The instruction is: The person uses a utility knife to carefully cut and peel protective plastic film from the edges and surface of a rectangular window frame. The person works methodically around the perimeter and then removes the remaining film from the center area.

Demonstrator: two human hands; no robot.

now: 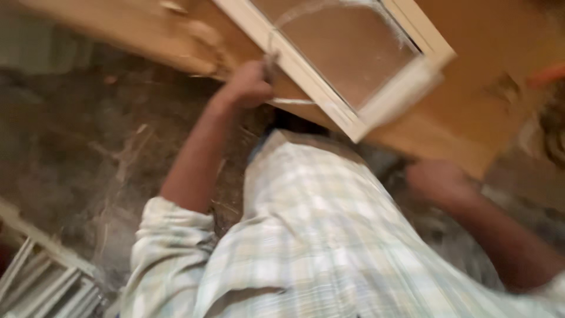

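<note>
The view is blurred. My left hand (247, 85) is closed around a small thin tool (271, 59), held against the left rail of a white-framed glass panel (347, 53). The panel lies tilted on a brown wooden board (471, 100). My right hand (438, 179) is curled below the board's lower edge, to the right. Blur hides whether it holds anything. My checked shirt (318, 235) fills the lower middle of the view.
A dark marbled floor (76, 147) with dust and shavings lies to the left. White slatted pieces (41, 282) sit at the bottom left corner. Something orange (547, 73) shows at the right edge. Torn wood (194, 47) runs along the board's upper left.
</note>
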